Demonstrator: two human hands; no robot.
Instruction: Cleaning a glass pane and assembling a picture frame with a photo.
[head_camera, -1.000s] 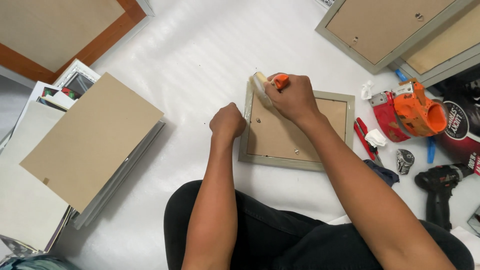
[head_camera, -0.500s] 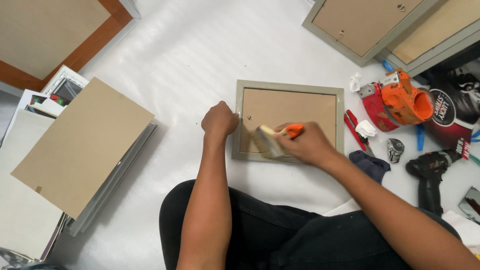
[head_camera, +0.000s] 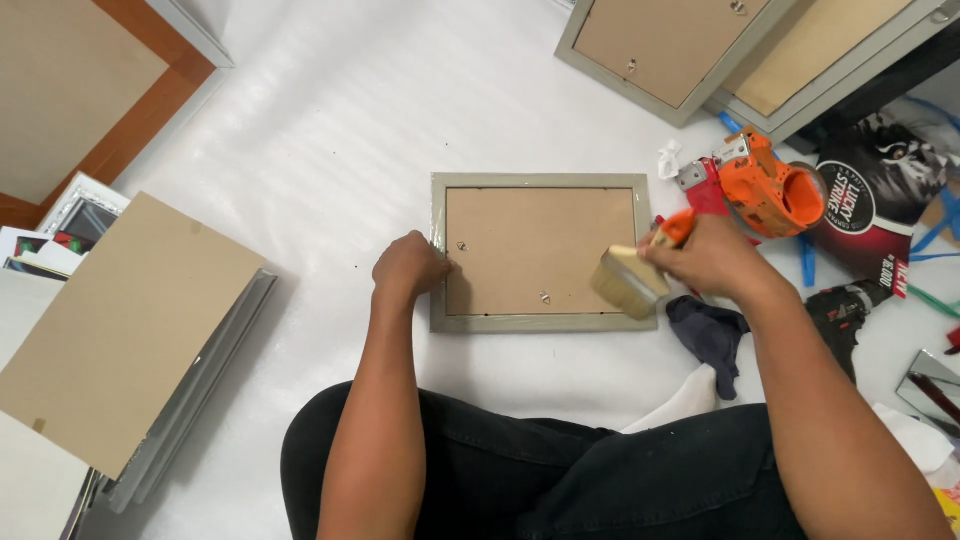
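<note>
A small grey picture frame (head_camera: 540, 181) lies face down on the white floor sheet, its brown backing board up. My left hand (head_camera: 408, 268) is closed against the frame's left edge, holding it steady. My right hand (head_camera: 700, 258) grips a wide flat paintbrush (head_camera: 630, 279) with pale bristles and an orange handle. The bristles rest on the frame's lower right corner.
An orange tape dispenser (head_camera: 770, 190) and a red tool lie right of the frame, with a dark cloth (head_camera: 712, 335) and a black drill (head_camera: 845, 310). Two larger frames (head_camera: 660, 45) lie at the top right. A brown board on stacked frames (head_camera: 125, 325) sits at left.
The brush moved from the frame's top left corner, down across the backing board, to the lower right corner. My left hand stayed at the frame's left edge.
</note>
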